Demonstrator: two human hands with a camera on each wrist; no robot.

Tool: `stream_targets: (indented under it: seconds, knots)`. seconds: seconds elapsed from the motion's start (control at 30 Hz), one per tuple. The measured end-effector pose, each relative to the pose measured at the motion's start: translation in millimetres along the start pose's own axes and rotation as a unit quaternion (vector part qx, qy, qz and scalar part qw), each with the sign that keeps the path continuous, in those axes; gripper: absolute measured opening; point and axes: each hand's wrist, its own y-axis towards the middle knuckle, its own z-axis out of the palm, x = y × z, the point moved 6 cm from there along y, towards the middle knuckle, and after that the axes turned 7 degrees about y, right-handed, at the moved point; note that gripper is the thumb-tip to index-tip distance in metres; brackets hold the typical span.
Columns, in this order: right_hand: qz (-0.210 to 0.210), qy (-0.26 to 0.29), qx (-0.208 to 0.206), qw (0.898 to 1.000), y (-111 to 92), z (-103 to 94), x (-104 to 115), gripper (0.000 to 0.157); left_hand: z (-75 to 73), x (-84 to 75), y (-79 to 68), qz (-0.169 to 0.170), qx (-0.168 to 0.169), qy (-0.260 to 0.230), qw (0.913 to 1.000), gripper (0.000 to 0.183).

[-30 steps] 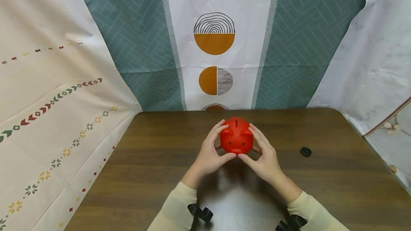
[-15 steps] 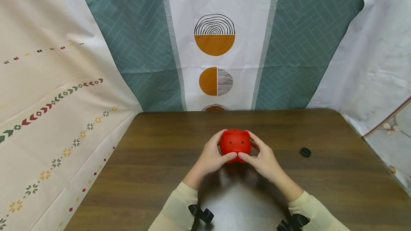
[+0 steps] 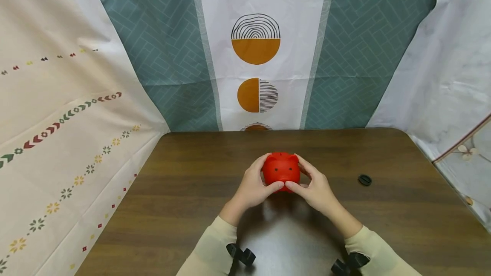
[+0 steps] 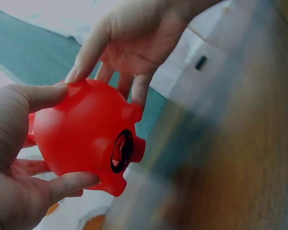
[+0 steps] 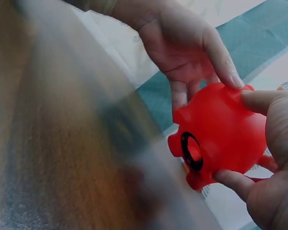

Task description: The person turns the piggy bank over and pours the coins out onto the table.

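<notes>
A red piggy bank (image 3: pixel 281 169) faces the head camera, its two dark eyes showing and the slot on its back barely in sight. My left hand (image 3: pixel 251 186) holds its left side, and my right hand (image 3: pixel 316 188) grips the other. Both thumbs meet at the snout, while the fingers wrap round the sides. Short legs and a round hole with a black rim (image 5: pixel 198 166) show on its underside in both wrist views. Through that hole the red inside is visible. To the right of my right hand lies a small black round plug (image 3: pixel 365 180).
The brown wooden table (image 3: pixel 172 208) ends at a patterned teal and white cloth (image 3: pixel 176 54) hung behind it. Pale cloths hang along the left and right sides. Each forearm wears a black strapped device (image 3: pixel 241 254).
The piggy bank has tipped and come slightly lower, so its face points at the head camera and the slot has turned away. Both hands keep their hold; the black plug stays put.
</notes>
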Motion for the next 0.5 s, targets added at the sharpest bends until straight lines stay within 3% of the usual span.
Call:
stream_targets:
  seconds: [0.13, 0.33, 0.4, 0.5]
  knots:
    - [0.015, 0.004, 0.001, 1.000, 2, -0.3, -25, 0.079, 3.1, 7.9, -1.5, -0.012, 0.008, -0.006, 0.9999, 0.077]
    - [0.017, 0.007, 0.002, 1.000, 2, 0.0, -27, 0.078, 2.9, 8.2, -1.0, -0.003, 0.009, 0.010, 0.9999, 0.076]
    - [-0.018, -0.010, -0.007, 1.000, 2, -1.3, -21, 0.078, 1.6, 2.6, -0.4, 0.024, -0.001, 0.012, 0.9996, 0.077]
    - [-0.103, -0.022, -0.030, 0.994, 1, -5.0, -5, 0.083, -2.9, -13.2, 0.8, 0.098, -0.029, -0.005, 0.9947, 0.080]
